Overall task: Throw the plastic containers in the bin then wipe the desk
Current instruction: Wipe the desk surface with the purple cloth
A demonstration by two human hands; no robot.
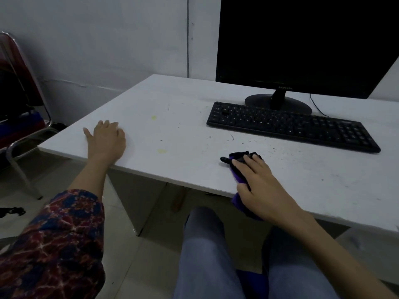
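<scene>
Left sleeve (64,238) – red/navy patterned, short; trousers (207,255) – grey-blue.

Room looking dim and grey. Soft light falling on desk (172,108), making faint shadows. Screen of monitor (302,39) behind desk staying pure black. Picture looking soft and grainy, edges bending outward.

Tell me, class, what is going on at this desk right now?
A seated person is wiping a white desk. The right hand presses a purple and black cloth flat near the front edge, just in front of a black keyboard. The left hand rests flat on the desk's left corner. Yellowish stains and dark specks are on the surface. A dark monitor stands behind the keyboard. No plastic containers are in view.
</scene>
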